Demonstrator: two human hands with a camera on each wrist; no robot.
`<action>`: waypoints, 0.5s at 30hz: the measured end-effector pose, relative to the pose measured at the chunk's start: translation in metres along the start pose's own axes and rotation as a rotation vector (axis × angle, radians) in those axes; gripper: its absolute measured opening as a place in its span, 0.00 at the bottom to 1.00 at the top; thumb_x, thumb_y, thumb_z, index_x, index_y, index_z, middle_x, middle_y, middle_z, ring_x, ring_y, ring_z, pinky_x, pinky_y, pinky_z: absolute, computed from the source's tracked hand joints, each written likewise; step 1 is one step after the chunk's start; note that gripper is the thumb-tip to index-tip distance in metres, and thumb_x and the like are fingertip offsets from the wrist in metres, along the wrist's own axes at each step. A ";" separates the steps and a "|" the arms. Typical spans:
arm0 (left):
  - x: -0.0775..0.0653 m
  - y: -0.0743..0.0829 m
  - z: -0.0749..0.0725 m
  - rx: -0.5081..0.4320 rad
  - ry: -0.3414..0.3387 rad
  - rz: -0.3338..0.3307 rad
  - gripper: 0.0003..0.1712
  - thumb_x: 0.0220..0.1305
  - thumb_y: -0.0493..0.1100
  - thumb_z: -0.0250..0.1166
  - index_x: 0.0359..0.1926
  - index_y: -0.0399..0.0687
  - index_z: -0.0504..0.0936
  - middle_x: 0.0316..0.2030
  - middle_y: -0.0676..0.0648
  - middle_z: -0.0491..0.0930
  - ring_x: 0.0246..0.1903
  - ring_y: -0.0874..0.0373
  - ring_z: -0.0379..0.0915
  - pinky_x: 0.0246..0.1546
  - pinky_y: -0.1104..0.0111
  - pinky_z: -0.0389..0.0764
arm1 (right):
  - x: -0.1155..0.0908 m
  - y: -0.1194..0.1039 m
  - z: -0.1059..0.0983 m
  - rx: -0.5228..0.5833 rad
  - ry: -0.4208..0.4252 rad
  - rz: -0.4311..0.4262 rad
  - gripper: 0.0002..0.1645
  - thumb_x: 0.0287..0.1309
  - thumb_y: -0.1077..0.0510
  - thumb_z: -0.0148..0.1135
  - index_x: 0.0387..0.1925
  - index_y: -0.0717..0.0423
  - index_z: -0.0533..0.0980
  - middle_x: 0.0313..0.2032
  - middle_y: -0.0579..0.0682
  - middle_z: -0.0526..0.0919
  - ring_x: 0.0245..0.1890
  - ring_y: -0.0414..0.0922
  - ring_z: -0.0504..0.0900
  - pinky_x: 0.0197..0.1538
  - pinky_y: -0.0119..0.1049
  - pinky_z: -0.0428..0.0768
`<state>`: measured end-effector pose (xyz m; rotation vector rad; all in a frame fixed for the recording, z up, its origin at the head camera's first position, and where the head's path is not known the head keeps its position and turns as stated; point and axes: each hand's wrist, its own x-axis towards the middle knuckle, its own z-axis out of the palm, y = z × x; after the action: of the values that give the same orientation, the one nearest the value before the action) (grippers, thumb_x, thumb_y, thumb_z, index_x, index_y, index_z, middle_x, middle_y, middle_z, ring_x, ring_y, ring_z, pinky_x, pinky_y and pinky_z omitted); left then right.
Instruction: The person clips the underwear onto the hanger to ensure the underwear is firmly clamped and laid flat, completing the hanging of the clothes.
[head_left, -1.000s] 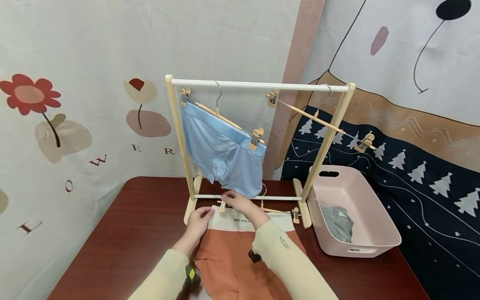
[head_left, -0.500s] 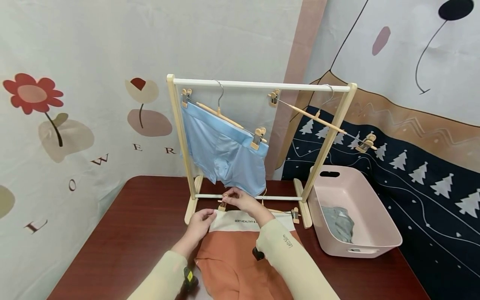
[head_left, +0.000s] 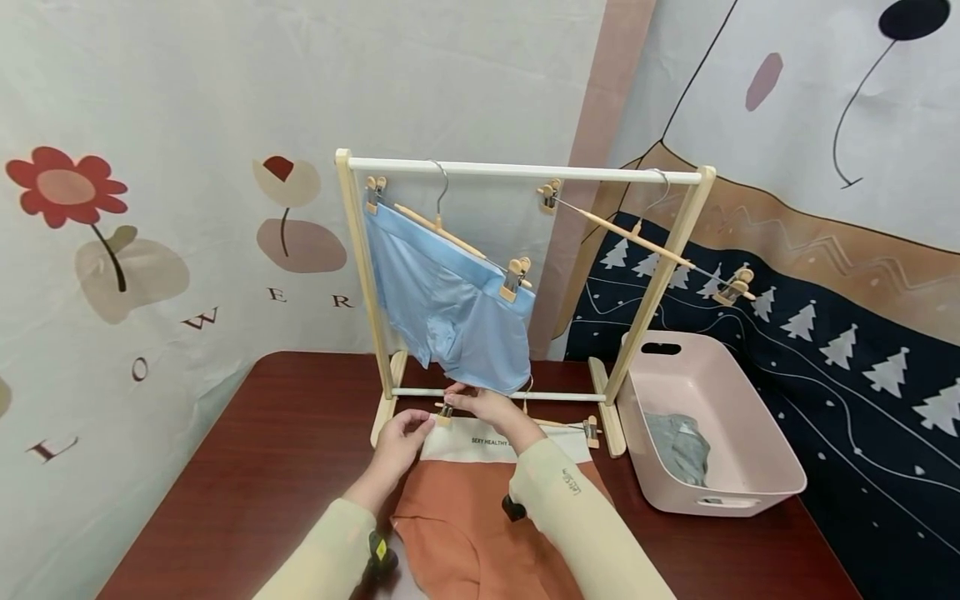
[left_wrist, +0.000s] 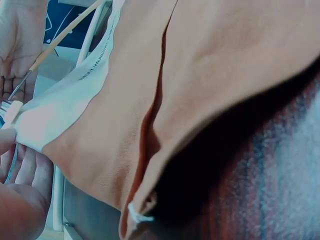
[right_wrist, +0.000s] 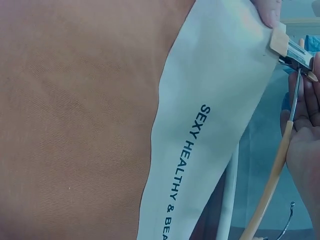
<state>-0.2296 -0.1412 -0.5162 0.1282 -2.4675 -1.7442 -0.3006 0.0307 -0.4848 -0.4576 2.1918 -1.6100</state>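
Note:
Orange-brown underpants [head_left: 457,508] with a white printed waistband lie on the table. My left hand [head_left: 400,450] pinches the waistband's left corner between thumb and fingers. My right hand [head_left: 495,414] grips the handles of the left wooden clip [head_left: 445,414] on a clip hanger [head_left: 551,422]. Seen from the right wrist, the clip's wooden pad [right_wrist: 279,41] lies over the waistband [right_wrist: 200,100] corner, beside my left fingertip. The hanger's right clip [head_left: 592,432] sits at the waistband's other end. My right forearm covers part of the underpants.
A wooden rack [head_left: 525,169] stands just behind, with light-blue underpants [head_left: 450,300] clipped on one hanger. Another hanger [head_left: 637,239] on its bar carries no garment. To the right, a pink basket [head_left: 738,417] holds a grey garment [head_left: 677,448].
Half a second ago the clip stood at the waistband's upper edge; now its pad overlaps the corner. My right fingers have shifted slightly on the clip, and my left hand keeps its pinch.

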 end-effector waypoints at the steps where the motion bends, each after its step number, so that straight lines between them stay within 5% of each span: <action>1: 0.000 0.000 0.000 0.005 0.006 0.003 0.10 0.63 0.42 0.63 0.40 0.39 0.81 0.37 0.43 0.82 0.36 0.59 0.73 0.37 0.71 0.74 | 0.000 0.000 0.000 -0.006 -0.003 0.007 0.14 0.63 0.53 0.58 0.45 0.58 0.78 0.50 0.51 0.76 0.55 0.48 0.73 0.58 0.44 0.71; 15: 0.002 0.004 0.002 -0.042 0.043 -0.001 0.10 0.63 0.42 0.63 0.38 0.38 0.82 0.37 0.42 0.82 0.34 0.60 0.74 0.35 0.72 0.74 | 0.002 0.001 0.005 0.001 -0.020 0.003 0.21 0.64 0.53 0.58 0.51 0.65 0.75 0.57 0.52 0.70 0.62 0.52 0.67 0.62 0.50 0.68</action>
<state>-0.2315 -0.1379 -0.5134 0.1623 -2.3996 -1.7733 -0.3003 0.0263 -0.4877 -0.4679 2.1764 -1.5980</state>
